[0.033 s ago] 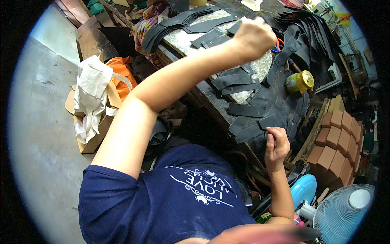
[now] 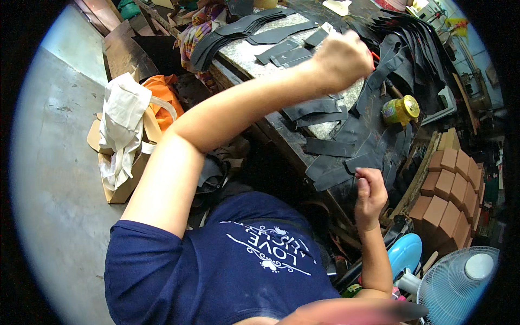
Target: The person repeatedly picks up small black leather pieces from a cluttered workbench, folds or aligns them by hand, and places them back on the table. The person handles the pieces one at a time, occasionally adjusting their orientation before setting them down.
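Observation:
My left hand [image 2: 342, 62] is closed in a fist above the stone slab [image 2: 244, 57] on the workbench; whatever it may hold is hidden. Just beyond it shows a bit of red, part of a red and blue handle [image 2: 375, 56] mostly covered by the hand. My right hand [image 2: 372, 197] is at the bench's near edge, thumb and bent fingers drawn together; I cannot make out anything between them. Close to its fingertips lies a dark grey strip [image 2: 364, 162]. More flat grey pieces [image 2: 330, 147] lie overlapped between the hands, and others [image 2: 291, 56] rest on the slab.
A stack of dark strips [image 2: 230, 35] lies at the slab's far left. A yellow-lidded jar [image 2: 401, 110] stands right of the slab. Brown blocks [image 2: 447, 200] are piled at the right, near a fan [image 2: 460, 284]. A white cloth bag [image 2: 123, 116] hangs over a carton at left.
My left fist has come slightly right and down, covering more of the red and blue handle and uncovering a grey piece behind it. The right hand has barely shifted.

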Available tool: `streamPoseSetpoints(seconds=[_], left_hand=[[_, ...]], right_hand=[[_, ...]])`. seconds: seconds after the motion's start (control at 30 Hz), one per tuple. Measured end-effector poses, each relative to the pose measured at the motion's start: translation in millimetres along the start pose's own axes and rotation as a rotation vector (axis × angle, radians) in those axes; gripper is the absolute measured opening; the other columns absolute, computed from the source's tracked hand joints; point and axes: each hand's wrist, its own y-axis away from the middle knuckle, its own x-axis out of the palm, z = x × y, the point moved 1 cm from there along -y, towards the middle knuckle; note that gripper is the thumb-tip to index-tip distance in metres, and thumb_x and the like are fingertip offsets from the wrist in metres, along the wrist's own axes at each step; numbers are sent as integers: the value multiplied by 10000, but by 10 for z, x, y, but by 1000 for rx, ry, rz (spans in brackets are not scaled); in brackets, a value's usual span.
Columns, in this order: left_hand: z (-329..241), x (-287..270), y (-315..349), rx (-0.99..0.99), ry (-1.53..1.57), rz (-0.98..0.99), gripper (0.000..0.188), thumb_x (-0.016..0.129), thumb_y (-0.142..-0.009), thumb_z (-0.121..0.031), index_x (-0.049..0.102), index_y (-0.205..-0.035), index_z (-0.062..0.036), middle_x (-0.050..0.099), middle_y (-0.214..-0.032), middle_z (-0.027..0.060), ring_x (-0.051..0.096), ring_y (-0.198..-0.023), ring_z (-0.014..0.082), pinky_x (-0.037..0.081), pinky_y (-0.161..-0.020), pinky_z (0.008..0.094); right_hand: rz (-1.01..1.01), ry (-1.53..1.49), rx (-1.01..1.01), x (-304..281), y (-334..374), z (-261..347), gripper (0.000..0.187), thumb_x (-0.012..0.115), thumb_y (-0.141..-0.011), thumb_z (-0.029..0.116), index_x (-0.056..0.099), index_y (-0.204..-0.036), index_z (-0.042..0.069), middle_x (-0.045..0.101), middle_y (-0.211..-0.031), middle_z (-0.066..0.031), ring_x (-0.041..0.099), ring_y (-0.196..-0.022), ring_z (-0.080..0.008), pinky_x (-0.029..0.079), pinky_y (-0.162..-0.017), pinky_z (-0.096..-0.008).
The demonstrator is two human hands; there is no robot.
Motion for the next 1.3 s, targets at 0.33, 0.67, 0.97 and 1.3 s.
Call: streamPoseSetpoints(seconds=[0.33,0.67,0.97,1.3], left_hand=[[-733,-1144,672,378,535,29,116,603,-749,-216,572,-715,-109,520,-766,3,545,-821,166,463,-581,276],[-741,-1227,837,478,627,78,113,580,-786,-220,590,-770,-109,537,-793,-1,541,-817,154,448,-615,263],[424,-711,932,-253,322,55,220,682,-828,-267,674,-916,-66,652,-902,109,641,-856,295,525,-758,389],[946,-161,1101,-750,100,516,330,694,-809,-409,723,-951,-114,682,-976,123,659,-949,314,519,-832,432]], right_hand=[[105,-1021,1005,235,-401,-147,487,519,-989,397,536,-1242,-19,662,-877,-56,647,-685,-115,542,-546,-253],[353,-1238,976,325,-287,127,267,624,-943,176,568,-1149,16,664,-986,-50,667,-852,-127,564,-728,-261],[135,-1177,786,139,-394,201,192,574,-942,121,618,-1098,18,698,-979,-155,674,-794,-173,578,-712,-312],[-11,-1046,827,153,-444,183,214,588,-945,83,617,-1153,42,689,-933,-64,656,-718,-94,515,-523,-218]])
